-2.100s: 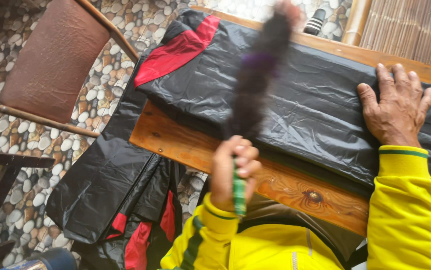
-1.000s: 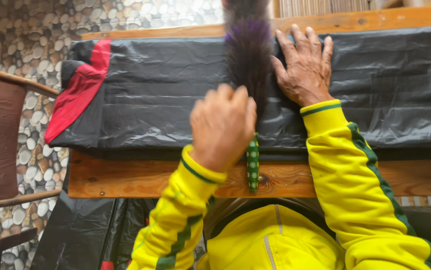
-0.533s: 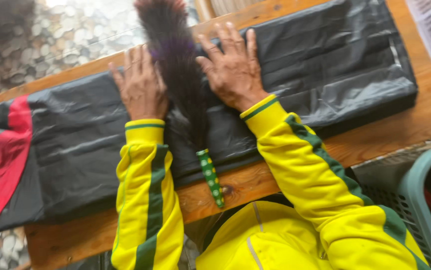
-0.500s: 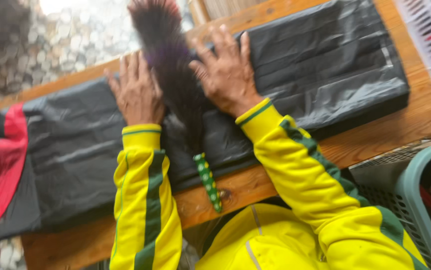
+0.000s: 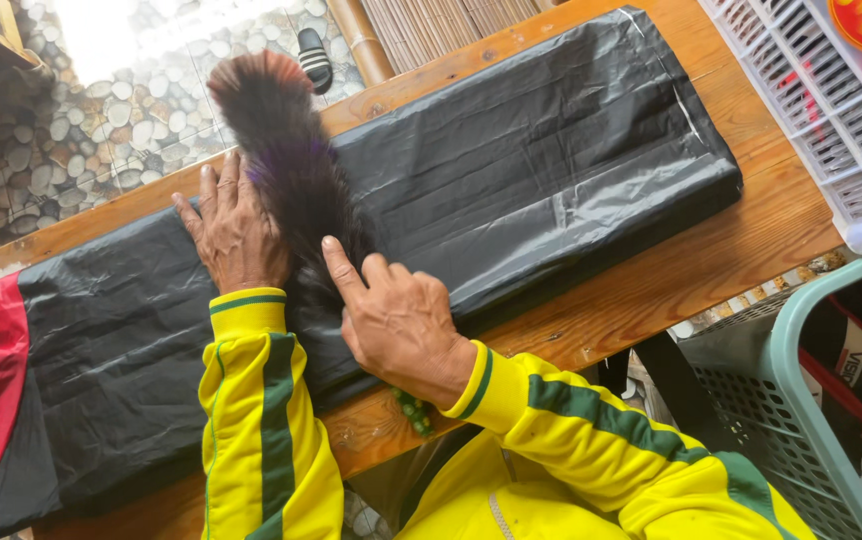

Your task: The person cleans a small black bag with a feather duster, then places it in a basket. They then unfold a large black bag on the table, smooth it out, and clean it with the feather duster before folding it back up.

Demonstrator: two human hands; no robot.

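Right hand (image 5: 401, 325) shifted onto duster (image 5: 286, 150); wooden table (image 5: 651, 290), pebble floor (image 5: 81, 150).

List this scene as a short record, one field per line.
Left hand: flat on the black plastic sheet, beside the feather duster
Right hand: over the duster's lower part, fingers spread
Duster: dark feathers, green beaded handle, lying across the sheet
Sheet: spread on a wooden table, red edge at left
Nearby: white crate, green basket

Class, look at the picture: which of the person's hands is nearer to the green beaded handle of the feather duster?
Right. The right hand lies just above the green beaded handle, partly covering it; the left hand rests flat on the black bag, farther up beside the feathers.
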